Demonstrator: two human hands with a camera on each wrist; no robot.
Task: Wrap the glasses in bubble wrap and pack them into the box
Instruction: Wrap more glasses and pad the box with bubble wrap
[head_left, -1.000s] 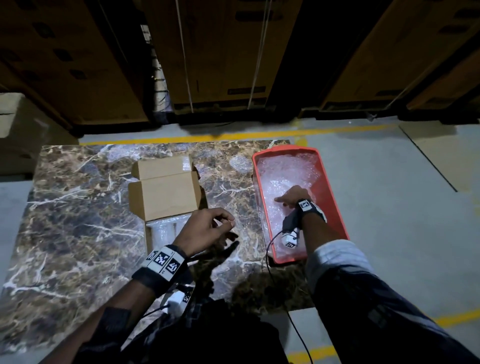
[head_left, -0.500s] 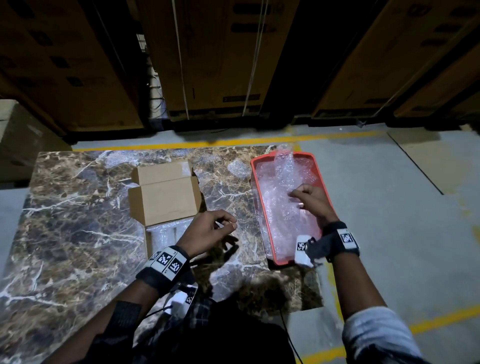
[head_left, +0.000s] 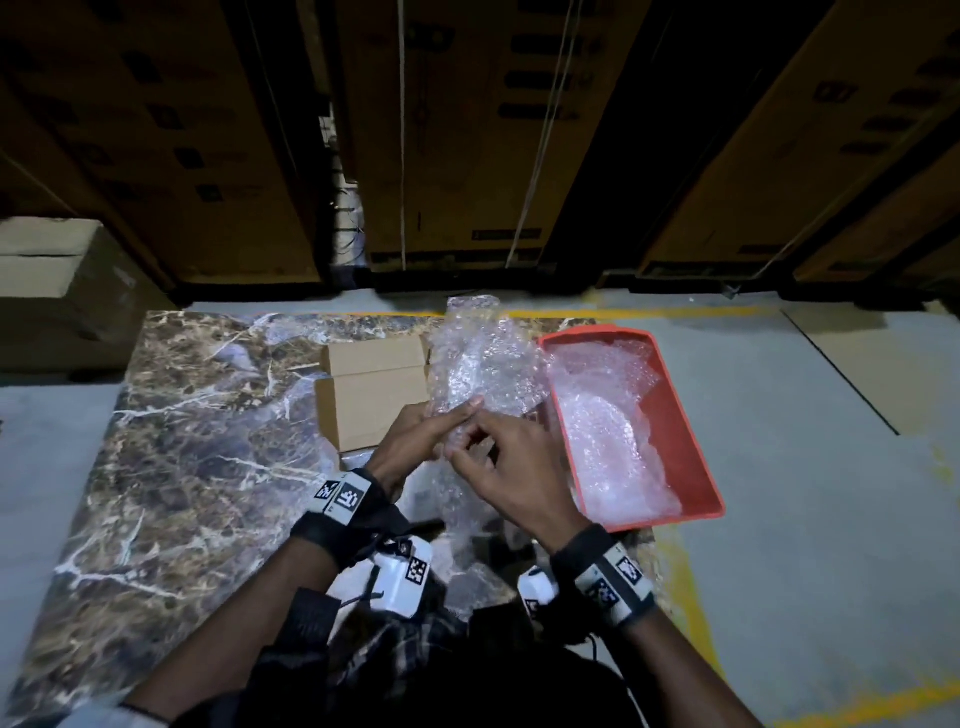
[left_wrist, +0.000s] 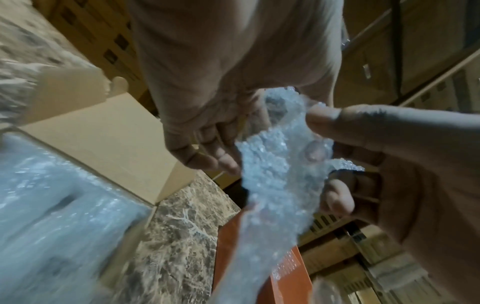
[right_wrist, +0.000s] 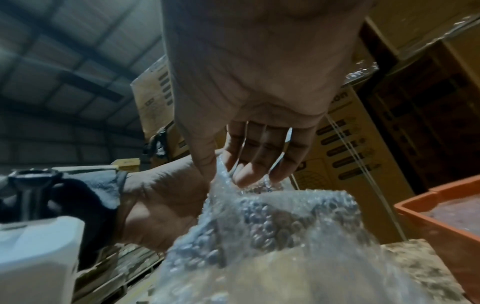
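My left hand (head_left: 415, 441) and right hand (head_left: 511, 467) both pinch one bubble wrap sheet (head_left: 485, 364) above the marble surface (head_left: 197, 441) | cardboard box (head_left: 374, 395) at 10 o'clock, flaps open | red tray (head_left: 685, 415) with more wrap at 3 o'clock

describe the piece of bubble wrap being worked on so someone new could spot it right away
Start at the marble table, with the cardboard box at its middle and the red tray on its right edge. Between them, the bubble wrap sheet stands up, pinched by the left hand and right hand. It alone is lifted; the other wrap lies in the tray.
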